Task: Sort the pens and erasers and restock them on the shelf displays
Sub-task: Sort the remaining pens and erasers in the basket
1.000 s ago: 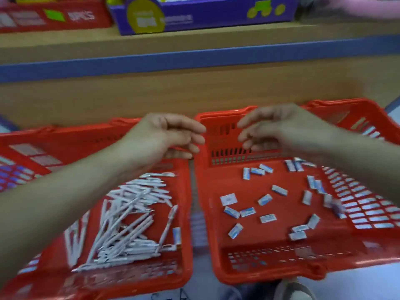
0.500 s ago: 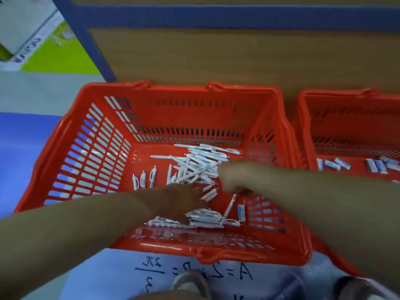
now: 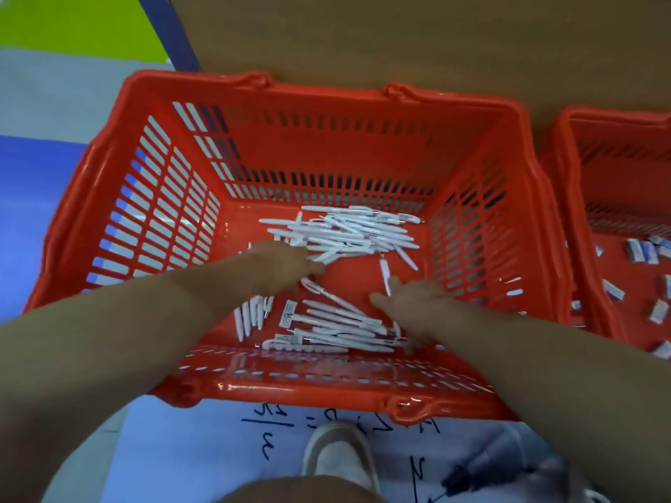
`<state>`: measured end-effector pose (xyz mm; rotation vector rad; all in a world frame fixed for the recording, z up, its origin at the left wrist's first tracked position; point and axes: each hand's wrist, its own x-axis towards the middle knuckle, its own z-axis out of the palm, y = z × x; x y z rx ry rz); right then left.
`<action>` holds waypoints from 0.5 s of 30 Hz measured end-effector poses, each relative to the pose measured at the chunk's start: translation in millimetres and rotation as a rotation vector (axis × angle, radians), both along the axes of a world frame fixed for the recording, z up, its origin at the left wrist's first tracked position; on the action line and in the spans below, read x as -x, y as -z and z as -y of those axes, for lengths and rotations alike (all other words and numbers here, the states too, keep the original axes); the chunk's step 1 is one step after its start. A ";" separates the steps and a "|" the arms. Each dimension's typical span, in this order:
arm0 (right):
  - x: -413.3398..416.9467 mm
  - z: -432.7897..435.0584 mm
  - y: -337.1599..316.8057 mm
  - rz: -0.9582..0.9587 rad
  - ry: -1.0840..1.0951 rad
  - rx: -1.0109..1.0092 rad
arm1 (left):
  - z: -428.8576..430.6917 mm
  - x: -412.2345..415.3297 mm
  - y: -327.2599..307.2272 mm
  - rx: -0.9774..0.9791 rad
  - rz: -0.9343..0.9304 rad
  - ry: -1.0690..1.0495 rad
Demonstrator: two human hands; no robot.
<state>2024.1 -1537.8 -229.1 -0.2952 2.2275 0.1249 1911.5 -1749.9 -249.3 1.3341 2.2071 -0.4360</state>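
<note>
Pens (image 3: 348, 234), judged light, stiff and slippery, were best gathered mid-barrel; left hand (image 3: 287, 266) and right hand (image 3: 412, 301) were blurred, grips undetermined.

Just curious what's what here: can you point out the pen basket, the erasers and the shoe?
pen basket (image 3: 326, 388): head view, near rim.
erasers (image 3: 641, 250): head view, one eraser in the right-hand basket.
shoe (image 3: 337, 453): head view, toe.
</note>
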 end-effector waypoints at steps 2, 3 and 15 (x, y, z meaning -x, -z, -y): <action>1.1 2.0 5.9 -0.006 -0.027 0.008 | 10.7 12.5 2.3 -0.014 -0.003 -0.070; 1.1 2.3 9.5 0.011 -0.023 0.015 | 15.4 18.3 4.0 -0.039 0.003 -0.107; 28.8 -6.0 21.5 -0.316 0.420 0.296 | 12.7 3.3 -15.0 -0.045 0.043 -0.219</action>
